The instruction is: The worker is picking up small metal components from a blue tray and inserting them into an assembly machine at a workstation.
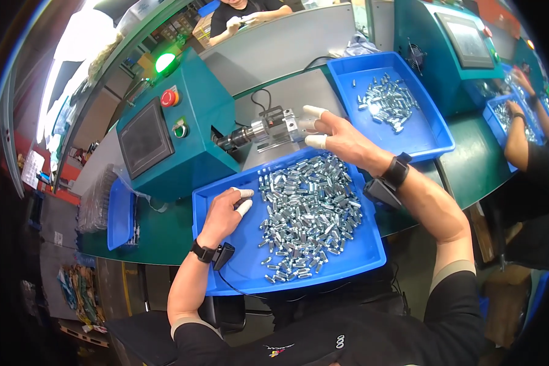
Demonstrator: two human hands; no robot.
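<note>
My left hand [224,212], white covers on its fingertips, hovers over the left part of a blue tray [232,271]. Its thumb and forefinger stand apart, with nothing visible between them. Beside it lies a heap of small silvery metal fittings [311,210]. My right hand [348,141] reaches past the tray's far edge to a metal clamping fixture [279,126]. Its covered fingers are spread around the fixture's right end, where a greyish, see-through shape sits; what that shape is, I cannot make out. Left of the fixture, a metal chuck [241,136] projects from a teal machine [192,116].
A second blue tray [430,137] with fewer fittings stands at the far right. The teal machine carries a dark screen [145,139] and a red stop button [169,97]. Another teal machine [451,46] stands farther right. Co-workers are at the back and the right.
</note>
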